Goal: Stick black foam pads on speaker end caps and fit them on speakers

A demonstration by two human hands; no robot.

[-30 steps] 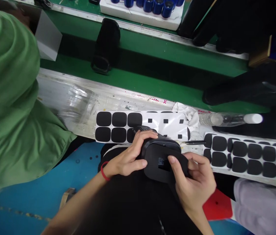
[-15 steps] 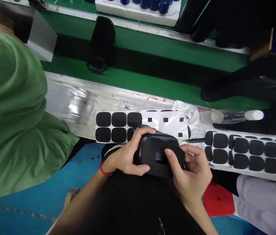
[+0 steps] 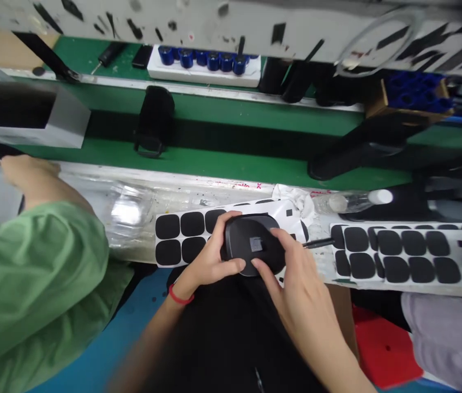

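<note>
Between my hands is a black device (image 3: 251, 232) with a rounded-square end turned up, a small label patch near its middle. My left hand (image 3: 214, 256) wraps round its left side, thumb on the lower edge; a red band circles that wrist. The fingers of my right hand (image 3: 292, 262) press on the right part of the end face, thumb at its lower edge. Partly under the device lies a white sheet (image 3: 184, 238) of black rounded-square stickers. A thin dark tool (image 3: 318, 243) lies just right of my right fingers.
More sticker sheets (image 3: 406, 256) lie at the right, below a clear bottle (image 3: 359, 202) and crumpled tissue (image 3: 296, 199). A black device (image 3: 155, 120) rests on the green belt (image 3: 231, 162). At the left, a person in a green sleeve (image 3: 51, 262) reaches towards a grey box (image 3: 67, 120).
The view has tipped up, showing the upper shelf. My right fingers have shifted over the end face, which now lies flatter under them. The green-sleeved person's hand has come into view.
</note>
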